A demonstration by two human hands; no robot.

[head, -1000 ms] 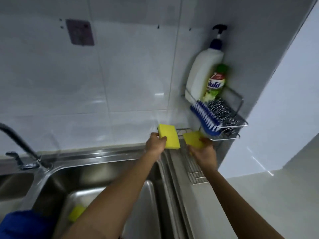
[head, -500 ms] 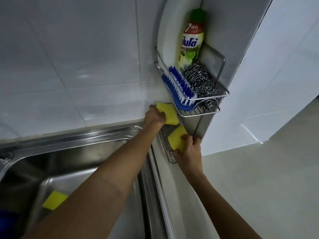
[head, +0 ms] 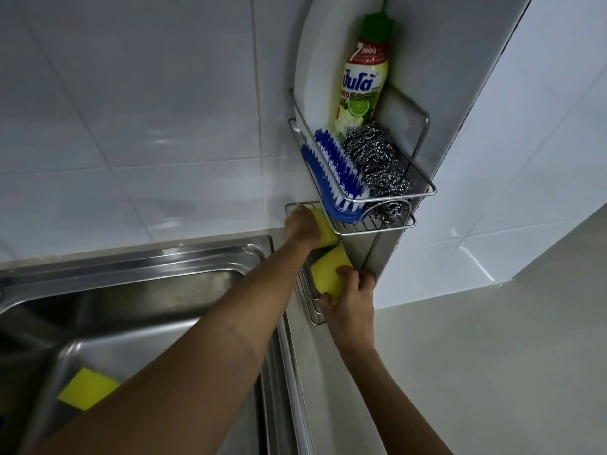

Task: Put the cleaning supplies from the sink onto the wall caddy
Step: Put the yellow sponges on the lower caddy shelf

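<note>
A steel wire wall caddy [head: 423, 152] hangs in the tiled corner with two shelves. Its upper shelf carries a blue scrub brush [head: 335, 178], a steel wool pad [head: 377, 165], a green-capped dish soap bottle [head: 359, 83] and a white pump bottle [head: 315, 67]. My left hand [head: 302, 224] grips a yellow sponge [head: 326, 231] at the back of the lower shelf [head: 315, 310]. My right hand [head: 351, 297] holds a second yellow sponge [head: 328, 274] at the front of that shelf. A third yellow sponge [head: 87, 390] lies in the steel sink [head: 138, 290].
White tiled wall runs behind the sink, and a white side panel [head: 542, 142] stands right of the caddy. A pale countertop [head: 492, 372] stretches to the right. The upper shelf overhangs both hands closely.
The view has closed in on the caddy. Both hands have pushed their sponges further under the upper shelf, onto the lower shelf.
</note>
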